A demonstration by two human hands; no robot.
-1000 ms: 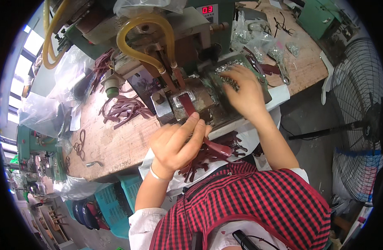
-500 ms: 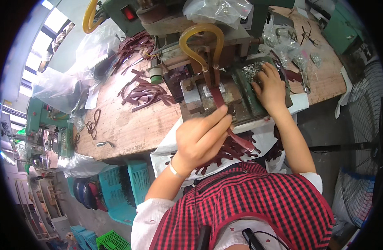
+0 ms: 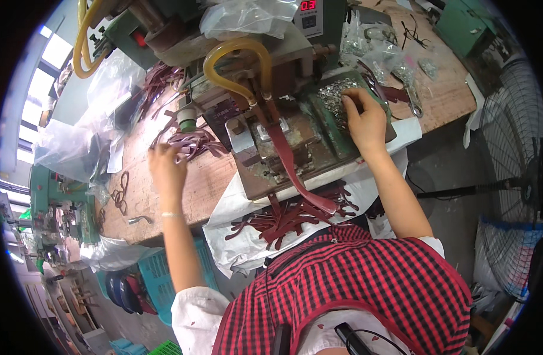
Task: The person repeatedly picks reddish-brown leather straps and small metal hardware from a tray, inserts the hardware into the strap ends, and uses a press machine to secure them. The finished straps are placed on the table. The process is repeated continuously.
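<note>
My left hand [image 3: 167,168] reaches out over the wooden bench [image 3: 206,183], its fingers on a loose pile of dark red straps [image 3: 195,143]. My right hand [image 3: 363,115] rests in a green tray of small silver metal parts [image 3: 333,94], fingers curled into them. Between my hands stands a green press machine [image 3: 271,136] with a yellow hose [image 3: 236,65]. A long dark red strap [image 3: 292,168] hangs down from the machine. Several more straps [image 3: 295,216] lie on white sheeting at the bench's front edge.
Clear plastic bags [image 3: 76,142] lie at the left of the bench, more at the back right with tools [image 3: 410,97]. A standing fan [image 3: 511,177] is on my right. Blue crates [image 3: 159,272] sit under the bench. Green machines [image 3: 58,207] stand far left.
My left hand has left the strap at the machine and moved out left to the strap pile. My right hand has stayed in the tray of metal parts.
</note>
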